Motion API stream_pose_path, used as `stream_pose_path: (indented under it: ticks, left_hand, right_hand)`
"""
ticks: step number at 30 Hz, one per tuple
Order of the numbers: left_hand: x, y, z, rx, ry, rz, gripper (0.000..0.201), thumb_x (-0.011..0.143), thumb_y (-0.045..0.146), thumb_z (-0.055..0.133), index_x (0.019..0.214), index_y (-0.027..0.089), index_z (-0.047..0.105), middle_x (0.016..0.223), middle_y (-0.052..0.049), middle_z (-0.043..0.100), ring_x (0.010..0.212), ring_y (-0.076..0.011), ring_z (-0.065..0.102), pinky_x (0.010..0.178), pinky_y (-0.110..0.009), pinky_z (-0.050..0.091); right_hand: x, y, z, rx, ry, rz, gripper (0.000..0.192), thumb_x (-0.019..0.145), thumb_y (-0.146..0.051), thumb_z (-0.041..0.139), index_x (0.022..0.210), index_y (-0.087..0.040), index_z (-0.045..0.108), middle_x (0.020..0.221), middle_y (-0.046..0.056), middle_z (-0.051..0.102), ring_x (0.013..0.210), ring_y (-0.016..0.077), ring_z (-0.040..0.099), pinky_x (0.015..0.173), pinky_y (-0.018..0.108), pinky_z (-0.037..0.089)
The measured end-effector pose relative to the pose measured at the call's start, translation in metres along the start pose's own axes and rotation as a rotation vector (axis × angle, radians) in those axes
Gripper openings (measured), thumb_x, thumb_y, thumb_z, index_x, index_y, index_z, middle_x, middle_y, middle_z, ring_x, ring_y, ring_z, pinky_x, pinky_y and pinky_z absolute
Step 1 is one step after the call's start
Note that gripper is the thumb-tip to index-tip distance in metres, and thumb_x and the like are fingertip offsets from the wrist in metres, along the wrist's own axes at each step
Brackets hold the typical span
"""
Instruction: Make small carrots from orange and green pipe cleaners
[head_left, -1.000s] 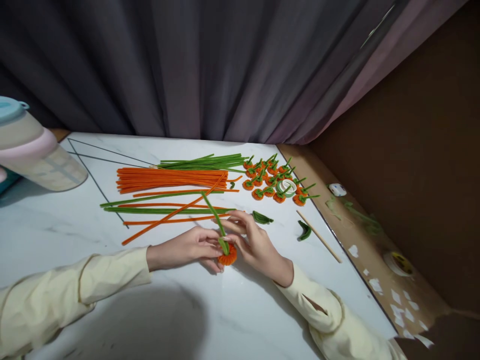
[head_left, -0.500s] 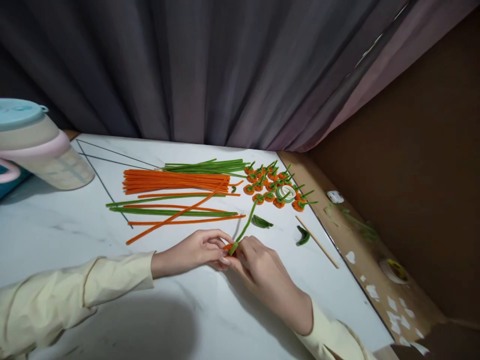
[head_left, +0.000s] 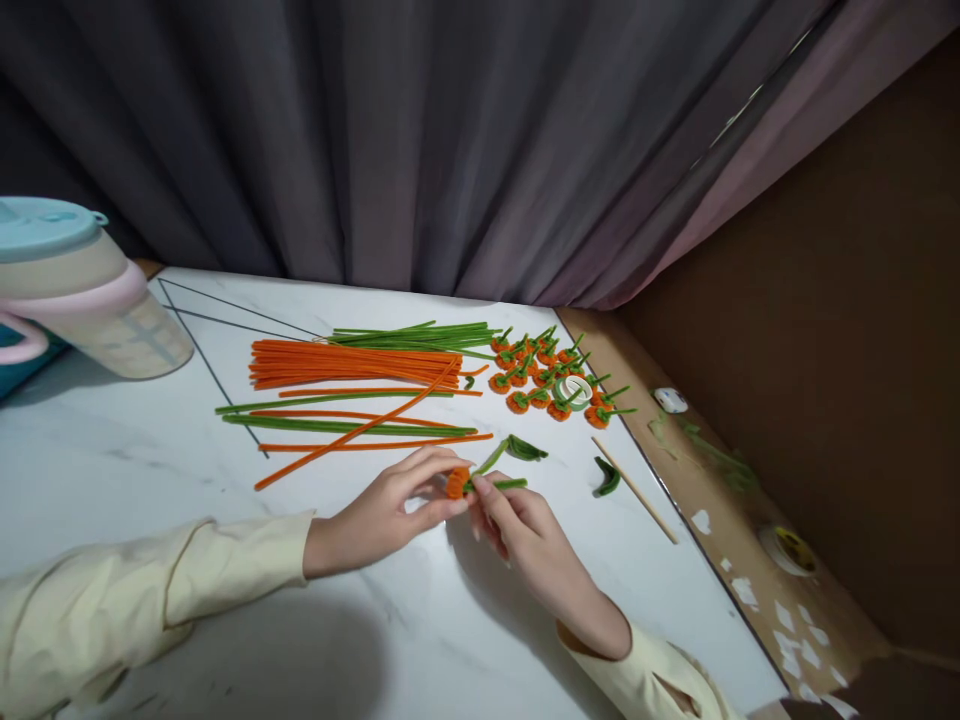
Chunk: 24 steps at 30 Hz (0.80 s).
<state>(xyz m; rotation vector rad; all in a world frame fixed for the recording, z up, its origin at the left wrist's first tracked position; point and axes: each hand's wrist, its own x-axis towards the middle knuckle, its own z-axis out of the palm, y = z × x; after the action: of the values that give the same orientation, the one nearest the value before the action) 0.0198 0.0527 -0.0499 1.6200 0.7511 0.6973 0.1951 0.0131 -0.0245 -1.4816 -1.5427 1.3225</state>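
Note:
Between the fingers of my left hand (head_left: 390, 510) is a small orange pipe-cleaner pumpkin (head_left: 457, 483), lying on its side with its top toward the right. My right hand (head_left: 525, 530) pinches a green pipe cleaner (head_left: 513, 484) where it meets the pumpkin's top. One green end points right past the fingers, and another slants up and away. Just beyond the hands lies a folded dark green leaf-like piece (head_left: 527, 449). Several finished-looking orange pumpkins with green stems (head_left: 517, 402) stand grouped farther back.
Behind my left hand lie an orange pipe-cleaner bundle (head_left: 352, 364), a green bundle (head_left: 420, 334) and several loose strands. A tape roll (head_left: 576, 390) rests among the pumpkins. Right of them are a wooden stick (head_left: 637, 490) and a curved green piece (head_left: 606, 477). A large cup (head_left: 112, 320) stands left.
The pumpkin has been turned so its orange side shows and its top faces right. My right hand has opened out slightly, and the green strand now shows two ends.

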Motion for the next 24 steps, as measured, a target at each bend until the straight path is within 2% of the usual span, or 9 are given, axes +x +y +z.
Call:
stream_pose_path:
  ticks: [3,5,7,9,11,15,16,18,24]
  left_hand:
    - [0.001,0.0,0.001,-0.245,-0.035,-0.143,0.034,0.085,0.037,0.057,0.114,0.019,0.056,0.109,-0.007,0.06,0.097,-0.0195,0.058,0.082,-0.031,0.049]
    - [0.001,0.0,0.001,-0.35,-0.061,-0.173,0.034,0.084,0.039,0.058,0.111,0.018,0.057,0.101,-0.006,0.062,0.088,-0.0172,0.059,0.079,-0.03,0.05]
    - [0.002,0.001,0.0,-0.413,-0.079,-0.185,0.035,0.083,0.042,0.06,0.107,0.017,0.058,0.097,-0.005,0.062,0.081,-0.0154,0.059,0.074,-0.029,0.05]
    - [0.003,0.002,-0.002,-0.485,-0.088,-0.232,0.036,0.082,0.043,0.062,0.106,0.017,0.058,0.092,-0.005,0.062,0.076,-0.0148,0.059,0.07,-0.029,0.049]
    - [0.006,0.003,-0.006,-0.58,-0.087,-0.305,0.035,0.082,0.041,0.063,0.106,0.017,0.058,0.087,-0.005,0.063,0.074,-0.0152,0.06,0.069,-0.029,0.049]
    - [0.009,-0.001,-0.014,-0.756,-0.102,-0.37,0.026,0.085,0.031,0.062,0.106,0.016,0.06,0.087,-0.007,0.065,0.08,-0.0164,0.061,0.072,-0.028,0.048]
    - [0.009,-0.003,-0.015,-0.792,-0.109,-0.367,0.025,0.085,0.029,0.061,0.106,0.015,0.06,0.086,-0.007,0.066,0.081,-0.0164,0.062,0.073,-0.028,0.049]
    - [0.01,-0.006,-0.016,-0.855,-0.123,-0.36,0.024,0.086,0.027,0.06,0.107,0.015,0.059,0.085,-0.008,0.066,0.079,-0.0161,0.063,0.073,-0.028,0.049]
    - [0.01,-0.006,-0.018,-0.887,-0.141,-0.317,0.022,0.084,0.025,0.063,0.103,0.016,0.054,0.088,-0.009,0.068,0.078,-0.0161,0.065,0.077,-0.03,0.049]
  right_hand:
    - [-0.003,-0.003,0.005,-0.014,-0.016,-0.042,0.055,0.094,-0.051,0.03,0.058,-0.016,0.051,0.051,-0.003,0.04,0.045,0.0082,0.037,0.046,0.022,0.031]
    - [-0.007,-0.007,0.002,-0.04,-0.068,-0.072,0.049,0.095,-0.048,0.032,0.065,-0.016,0.054,0.054,-0.003,0.045,0.046,0.0081,0.039,0.048,0.021,0.033]
    - [-0.013,-0.011,-0.011,-0.137,-0.154,-0.104,0.041,0.094,-0.046,0.037,0.074,-0.016,0.057,0.06,-0.002,0.052,0.05,0.0089,0.045,0.051,0.021,0.037]
    - [-0.02,-0.009,-0.036,-0.332,-0.204,-0.105,0.035,0.091,-0.044,0.043,0.08,-0.017,0.06,0.069,0.001,0.061,0.058,0.0114,0.053,0.053,0.021,0.039]
    - [-0.025,0.001,-0.071,-0.562,-0.102,-0.05,0.033,0.092,-0.04,0.04,0.084,-0.018,0.062,0.077,0.005,0.065,0.064,0.0144,0.058,0.056,0.023,0.041]
    - [-0.02,0.044,-0.141,-1.063,0.413,0.054,0.026,0.086,-0.034,0.043,0.079,-0.016,0.06,0.084,0.014,0.065,0.069,0.0212,0.059,0.057,0.028,0.041]
    - [-0.015,0.055,-0.153,-1.103,0.433,0.078,0.025,0.084,-0.034,0.043,0.079,-0.015,0.059,0.085,0.015,0.064,0.07,0.022,0.059,0.057,0.029,0.041]
    - [-0.003,0.07,-0.17,-1.068,0.359,0.089,0.021,0.081,-0.033,0.045,0.077,-0.016,0.057,0.075,0.011,0.064,0.062,0.0194,0.057,0.055,0.027,0.04]
    - [0.022,0.079,-0.186,-1.022,0.384,0.056,0.008,0.069,-0.02,0.048,0.062,-0.02,0.05,0.054,0.003,0.056,0.045,0.0141,0.048,0.045,0.024,0.034]
